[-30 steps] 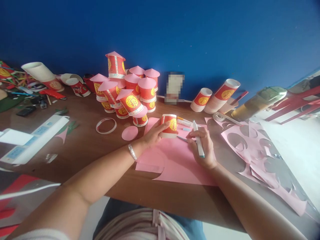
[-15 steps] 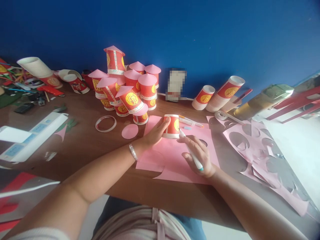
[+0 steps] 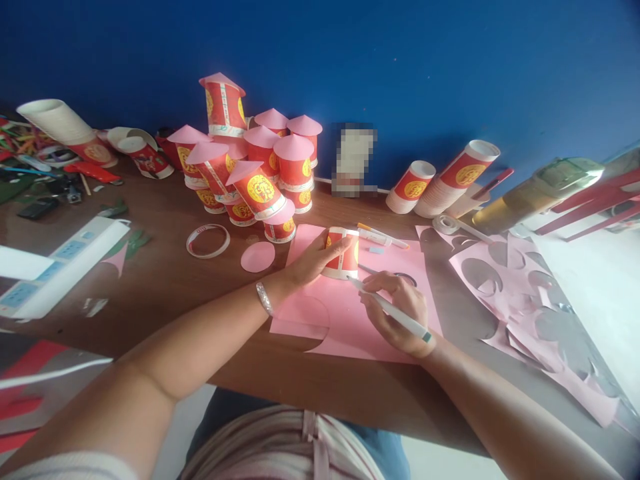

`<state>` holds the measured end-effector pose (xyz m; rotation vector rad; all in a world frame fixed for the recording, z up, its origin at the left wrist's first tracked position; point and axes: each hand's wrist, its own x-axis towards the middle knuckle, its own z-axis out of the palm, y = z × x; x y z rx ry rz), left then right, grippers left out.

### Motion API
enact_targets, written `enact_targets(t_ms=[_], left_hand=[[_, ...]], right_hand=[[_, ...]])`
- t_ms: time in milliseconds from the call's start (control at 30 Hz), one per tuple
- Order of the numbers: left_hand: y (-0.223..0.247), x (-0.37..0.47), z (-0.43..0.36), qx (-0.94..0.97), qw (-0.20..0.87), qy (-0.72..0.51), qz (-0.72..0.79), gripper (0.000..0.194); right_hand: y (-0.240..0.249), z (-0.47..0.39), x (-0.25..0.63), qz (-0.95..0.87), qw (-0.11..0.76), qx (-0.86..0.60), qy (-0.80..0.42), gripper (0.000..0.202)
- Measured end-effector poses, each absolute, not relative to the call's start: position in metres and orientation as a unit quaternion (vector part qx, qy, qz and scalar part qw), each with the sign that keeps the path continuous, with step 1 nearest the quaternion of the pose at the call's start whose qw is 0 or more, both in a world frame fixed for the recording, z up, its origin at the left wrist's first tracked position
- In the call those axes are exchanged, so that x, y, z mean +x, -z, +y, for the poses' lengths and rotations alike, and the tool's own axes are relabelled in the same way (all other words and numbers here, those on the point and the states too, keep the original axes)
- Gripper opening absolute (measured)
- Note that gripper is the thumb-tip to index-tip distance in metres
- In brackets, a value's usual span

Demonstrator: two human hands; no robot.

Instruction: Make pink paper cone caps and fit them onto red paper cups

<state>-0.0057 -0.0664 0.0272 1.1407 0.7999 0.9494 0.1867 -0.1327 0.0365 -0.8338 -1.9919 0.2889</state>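
Note:
My left hand (image 3: pixel 315 259) is closed around a red paper cup (image 3: pixel 335 261), its thumb lying across the side. The cup has white bands at both ends and a white strip down its side. In my right hand (image 3: pixel 400 310) is a white marker (image 3: pixel 404 322), its tip at the cup's lower white band; whether it touches I cannot tell. Under both hands lies a pink paper sheet (image 3: pixel 350 327) with a curved cut at its front left. Scissors (image 3: pixel 405 279), partly hidden by my right hand, rest on that sheet.
Red cups with pink cone tops (image 3: pixel 260 190) are stacked at back left. A pink paper disc (image 3: pixel 258 257) and a white ring (image 3: pixel 208 241) lie nearby. Pink paper scraps (image 3: pixel 530 320) cover the right side. Cup stacks (image 3: pixel 460 180) lean at back right. A power strip (image 3: pixel 65 267) lies left.
The cup has turned in my left hand, so the white strip faces me more and the yellow emblem less. The marker tip has moved left and down to the lower band.

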Motion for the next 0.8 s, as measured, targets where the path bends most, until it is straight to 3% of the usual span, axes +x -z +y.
enact_targets(t_ms=[800], left_hand=[[-0.026,-0.0036,-0.0657,0.555,0.619,-0.417,0.367,0.054]], right_hand=[[-0.0361,-0.1303,0.1817,-0.818,0.455,-0.321,-0.146,0.014]])
